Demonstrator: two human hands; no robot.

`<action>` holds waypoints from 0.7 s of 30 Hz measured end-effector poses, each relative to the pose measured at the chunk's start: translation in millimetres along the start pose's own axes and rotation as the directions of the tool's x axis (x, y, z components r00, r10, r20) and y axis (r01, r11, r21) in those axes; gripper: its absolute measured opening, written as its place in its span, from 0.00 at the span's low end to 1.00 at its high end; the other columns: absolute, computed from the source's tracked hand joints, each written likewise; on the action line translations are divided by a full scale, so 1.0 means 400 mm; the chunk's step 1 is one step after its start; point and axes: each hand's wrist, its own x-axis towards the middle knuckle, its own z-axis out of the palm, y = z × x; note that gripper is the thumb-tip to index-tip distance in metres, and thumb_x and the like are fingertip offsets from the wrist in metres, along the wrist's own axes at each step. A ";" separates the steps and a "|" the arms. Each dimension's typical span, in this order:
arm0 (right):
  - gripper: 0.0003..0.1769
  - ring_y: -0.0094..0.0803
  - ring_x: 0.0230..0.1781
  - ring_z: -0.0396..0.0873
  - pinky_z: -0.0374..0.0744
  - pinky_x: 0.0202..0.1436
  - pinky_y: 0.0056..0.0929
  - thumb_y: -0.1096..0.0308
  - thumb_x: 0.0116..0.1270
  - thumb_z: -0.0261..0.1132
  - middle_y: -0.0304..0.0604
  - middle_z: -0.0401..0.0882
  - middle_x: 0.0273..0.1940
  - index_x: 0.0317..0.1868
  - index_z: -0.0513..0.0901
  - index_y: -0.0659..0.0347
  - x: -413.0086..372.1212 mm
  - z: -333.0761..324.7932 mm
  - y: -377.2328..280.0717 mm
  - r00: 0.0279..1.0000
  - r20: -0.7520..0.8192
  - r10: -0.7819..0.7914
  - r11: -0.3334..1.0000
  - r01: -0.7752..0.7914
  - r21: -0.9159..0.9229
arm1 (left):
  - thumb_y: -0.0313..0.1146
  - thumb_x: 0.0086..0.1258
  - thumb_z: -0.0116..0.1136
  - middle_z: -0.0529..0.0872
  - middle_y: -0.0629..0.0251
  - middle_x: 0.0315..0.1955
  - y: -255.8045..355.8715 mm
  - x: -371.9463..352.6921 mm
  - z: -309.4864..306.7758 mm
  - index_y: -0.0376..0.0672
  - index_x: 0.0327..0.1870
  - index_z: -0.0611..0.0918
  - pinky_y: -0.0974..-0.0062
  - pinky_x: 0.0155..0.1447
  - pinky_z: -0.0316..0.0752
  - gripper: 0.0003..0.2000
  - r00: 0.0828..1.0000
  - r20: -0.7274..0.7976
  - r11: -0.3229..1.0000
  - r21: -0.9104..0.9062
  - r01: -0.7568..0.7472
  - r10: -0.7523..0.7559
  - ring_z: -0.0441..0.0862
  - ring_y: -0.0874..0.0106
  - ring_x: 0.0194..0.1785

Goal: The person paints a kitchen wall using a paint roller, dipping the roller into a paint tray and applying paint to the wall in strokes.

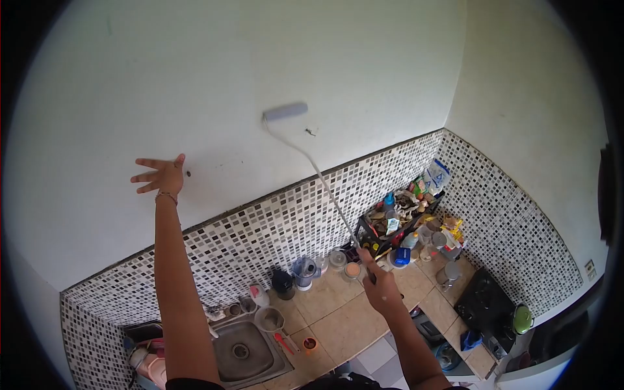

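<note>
the right hand [382, 286] is closed in a full grip round the lower end of a long-handled paint roller [323, 182] with a thin white rod and a pale grey sleeve; the fingers wrap the handle with no gap showing. from this grip the rod runs up and away to the left, and the sleeve [286, 111] lies flat against the plain white wall [227, 58], far above the grip, with a small dark mark [311, 132] on the wall just beside it. the left hand [161, 175] has nothing in it: it is held wide open, fingers spread, with its palm at the wall well to the left of the roller's grip and lower than the sleeve; whether it presses the wall or only hovers cannot be told. a small dark spot [188, 173] sits on the wall just right of that open hand. below both hands a band of black, grey and white mosaic tiles [260, 227] meets the tan tiled desk [338, 318]. directly behind the right grip stands a black rack crowded with bottles and packets [393, 218]; down and left of it lies a steel sink [224, 367], and to its right a black stove [484, 299].
</note>
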 end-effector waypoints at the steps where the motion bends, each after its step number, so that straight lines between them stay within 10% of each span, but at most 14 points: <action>1: 0.38 0.49 0.17 0.70 0.74 0.28 0.38 0.79 0.64 0.56 0.56 0.71 0.20 0.74 0.66 0.40 0.012 -0.009 -0.019 0.998 -0.031 -0.061 0.997 0.062 0.042 | 0.61 0.64 0.63 0.08 0.30 0.67 -0.009 0.002 0.003 0.46 0.72 0.16 0.20 0.67 0.41 0.64 1.000 -0.003 1.000 0.030 -0.007 0.007 0.07 0.21 0.66; 7: 0.39 0.48 0.18 0.67 0.73 0.28 0.36 0.79 0.67 0.57 0.58 0.71 0.21 0.76 0.61 0.40 0.085 -0.129 -0.176 0.972 -0.096 -0.215 0.977 0.213 -0.030 | 0.64 0.65 0.59 0.12 0.23 0.66 -0.021 0.013 0.006 0.42 0.72 0.18 0.21 0.68 0.30 0.63 1.000 0.003 0.989 0.149 -0.017 0.017 0.09 0.20 0.66; 15: 0.36 0.60 0.49 0.81 0.76 0.51 0.34 0.72 0.74 0.58 0.65 0.79 0.54 0.78 0.56 0.46 -0.067 -0.155 -0.028 0.977 -0.125 -0.171 0.985 0.164 -0.062 | 0.56 0.66 0.65 0.11 0.31 0.69 -0.072 0.005 0.042 0.47 0.73 0.18 0.23 0.70 0.29 0.63 0.997 -0.005 0.983 0.166 -0.072 0.074 0.06 0.26 0.68; 18: 0.33 0.59 0.48 0.81 0.76 0.51 0.35 0.72 0.74 0.58 0.64 0.80 0.51 0.77 0.61 0.48 -0.034 -0.194 -0.032 0.980 0.057 0.192 0.961 -0.176 -0.212 | 0.54 0.67 0.64 0.08 0.34 0.68 -0.068 -0.002 0.035 0.49 0.73 0.17 0.23 0.70 0.31 0.62 0.997 0.029 0.989 0.130 -0.071 0.068 0.04 0.27 0.67; 21: 0.28 0.58 0.48 0.82 0.77 0.50 0.37 0.66 0.76 0.56 0.64 0.82 0.49 0.75 0.65 0.44 -0.005 -0.239 -0.030 0.984 0.032 0.173 0.978 -0.167 -0.126 | 0.53 0.68 0.64 0.05 0.36 0.67 -0.075 -0.001 0.038 0.50 0.72 0.17 0.23 0.70 0.32 0.61 0.995 0.023 0.992 0.071 -0.102 0.100 0.02 0.28 0.66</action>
